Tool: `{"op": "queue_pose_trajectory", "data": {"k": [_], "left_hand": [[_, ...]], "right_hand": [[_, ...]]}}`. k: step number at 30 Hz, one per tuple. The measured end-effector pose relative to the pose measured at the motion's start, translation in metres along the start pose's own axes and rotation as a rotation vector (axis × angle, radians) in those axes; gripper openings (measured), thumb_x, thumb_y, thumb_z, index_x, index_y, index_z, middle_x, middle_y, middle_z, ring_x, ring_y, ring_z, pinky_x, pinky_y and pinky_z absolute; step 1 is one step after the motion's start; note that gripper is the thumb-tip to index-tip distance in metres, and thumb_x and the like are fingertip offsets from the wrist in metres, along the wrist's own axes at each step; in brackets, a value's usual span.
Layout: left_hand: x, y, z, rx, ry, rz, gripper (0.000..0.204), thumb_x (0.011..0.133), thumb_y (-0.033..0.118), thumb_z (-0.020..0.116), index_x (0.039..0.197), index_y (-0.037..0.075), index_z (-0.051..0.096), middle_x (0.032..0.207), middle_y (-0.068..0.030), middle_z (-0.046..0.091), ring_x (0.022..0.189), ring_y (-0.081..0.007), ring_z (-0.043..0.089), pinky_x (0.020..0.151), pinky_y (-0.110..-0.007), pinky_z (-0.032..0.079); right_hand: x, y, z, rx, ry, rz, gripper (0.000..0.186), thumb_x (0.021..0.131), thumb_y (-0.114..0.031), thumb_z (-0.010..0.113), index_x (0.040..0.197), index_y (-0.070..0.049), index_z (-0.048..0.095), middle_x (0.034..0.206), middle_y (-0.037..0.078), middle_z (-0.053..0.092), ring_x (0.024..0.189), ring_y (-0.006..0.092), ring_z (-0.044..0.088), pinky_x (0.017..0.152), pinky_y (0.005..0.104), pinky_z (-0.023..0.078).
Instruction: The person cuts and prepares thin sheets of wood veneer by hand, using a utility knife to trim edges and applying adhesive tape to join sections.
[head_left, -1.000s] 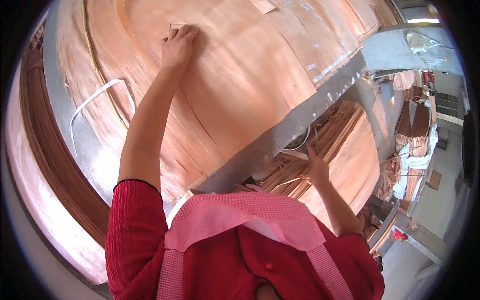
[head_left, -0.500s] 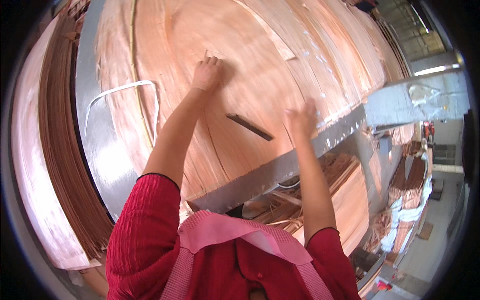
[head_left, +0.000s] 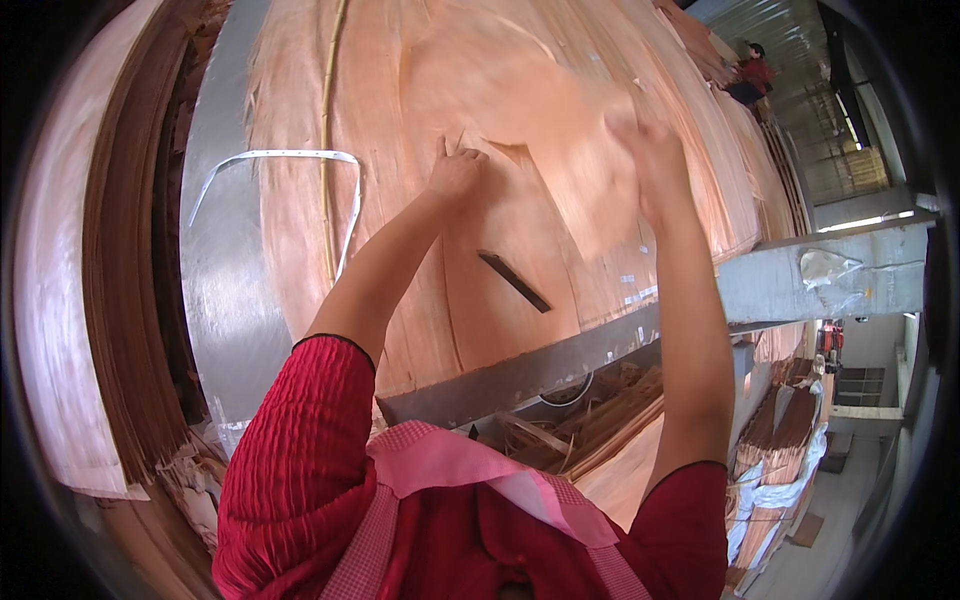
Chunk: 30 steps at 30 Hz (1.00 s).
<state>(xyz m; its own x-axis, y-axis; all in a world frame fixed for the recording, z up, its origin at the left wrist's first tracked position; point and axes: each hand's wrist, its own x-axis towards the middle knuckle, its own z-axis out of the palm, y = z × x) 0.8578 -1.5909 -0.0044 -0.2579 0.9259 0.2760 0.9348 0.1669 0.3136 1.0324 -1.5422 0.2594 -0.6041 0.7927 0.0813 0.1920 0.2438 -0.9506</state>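
Observation:
Wide sheets of reddish-tan wood veneer (head_left: 410, 300) cover the table in front of me. My left hand (head_left: 458, 175) rests on them near the middle, fingers apart, beside a torn edge and a thin sliver. Farther right, my right hand (head_left: 652, 165) is raised and smeared by motion. Its bent fingers appear to grip the edge of a paler, blurred veneer sheet (head_left: 575, 150); the exact contact is unclear. A narrow dark strip like a blade (head_left: 514, 281) lies on the veneer between my forearms, touched by neither hand.
A white tape (head_left: 285, 154) and a thin bamboo-like rod (head_left: 327, 130) lie toward the left. Beyond the table's grey edge (head_left: 215, 240) stands a thick veneer stack (head_left: 130, 270). A grey beam (head_left: 825, 280) juts in at right. Another person (head_left: 753, 75) is at the far right.
My right hand has moved up and away from the table's near edge, and the paler sheet beside it has shifted. My left hand's fingers have spread. The view has turned slightly.

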Motion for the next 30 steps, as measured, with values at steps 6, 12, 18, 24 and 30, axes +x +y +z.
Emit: {"op": "queue_pose_trajectory", "data": {"k": [6, 12, 18, 24, 30], "left_hand": [[-0.006, 0.000, -0.062, 0.130, 0.190, -0.095, 0.028, 0.084, 0.019, 0.043, 0.109, 0.013, 0.055, 0.141, -0.0098, 0.023, 0.130, -0.0363, 0.018, 0.094, -0.067, 0.017], [0.003, -0.117, -0.141, 0.414, 0.476, -0.315, 0.043, 0.080, 0.014, 0.048, 0.123, 0.008, 0.046, 0.143, -0.0099, 0.019, 0.129, -0.0380, 0.018, 0.095, -0.052, 0.032], [-0.093, -0.157, -0.208, 0.094, 0.272, -0.450, 0.021, 0.078, 0.018, 0.054, 0.095, 0.008, 0.061, 0.093, -0.0142, 0.061, 0.087, -0.0324, 0.058, 0.076, -0.041, 0.046], [-0.278, -0.001, -0.175, -0.160, 0.047, -0.355, 0.026, 0.075, 0.022, 0.064, 0.095, 0.008, 0.057, 0.092, -0.0131, 0.058, 0.089, -0.0279, 0.057, 0.074, -0.038, 0.046], [-0.318, 0.018, -0.166, -0.363, 0.075, -0.575, 0.018, 0.076, 0.016, 0.062, 0.089, 0.004, 0.058, 0.076, -0.0148, 0.060, 0.069, -0.0331, 0.059, 0.060, -0.038, 0.047]], "right_hand": [[0.020, -0.068, 0.032, 0.657, -0.016, -0.331, 0.028, 0.081, -0.017, 0.060, 0.102, 0.000, 0.056, 0.094, 0.005, 0.061, 0.085, 0.0140, 0.057, 0.077, 0.0271, 0.045], [-0.018, 0.010, 0.089, 0.780, -0.066, 0.065, 0.025, 0.084, -0.018, 0.056, 0.105, -0.006, 0.055, 0.101, 0.004, 0.059, 0.094, 0.0159, 0.055, 0.085, 0.0313, 0.044], [-0.013, 0.099, 0.202, 0.675, -0.149, 0.408, 0.016, 0.083, -0.010, 0.056, 0.097, -0.002, 0.056, 0.092, 0.007, 0.061, 0.078, 0.0163, 0.059, 0.068, 0.0307, 0.051], [0.015, 0.133, 0.242, 0.142, -0.547, 0.076, 0.042, 0.084, -0.018, 0.058, 0.117, 0.004, 0.043, 0.113, 0.018, 0.052, 0.101, 0.0264, 0.053, 0.086, 0.0361, 0.043], [-0.092, 0.083, 0.230, -0.319, -0.994, -0.709, 0.048, 0.073, -0.019, 0.062, 0.118, -0.008, 0.049, 0.124, 0.013, 0.047, 0.112, 0.0298, 0.045, 0.090, 0.0369, 0.040]]}}
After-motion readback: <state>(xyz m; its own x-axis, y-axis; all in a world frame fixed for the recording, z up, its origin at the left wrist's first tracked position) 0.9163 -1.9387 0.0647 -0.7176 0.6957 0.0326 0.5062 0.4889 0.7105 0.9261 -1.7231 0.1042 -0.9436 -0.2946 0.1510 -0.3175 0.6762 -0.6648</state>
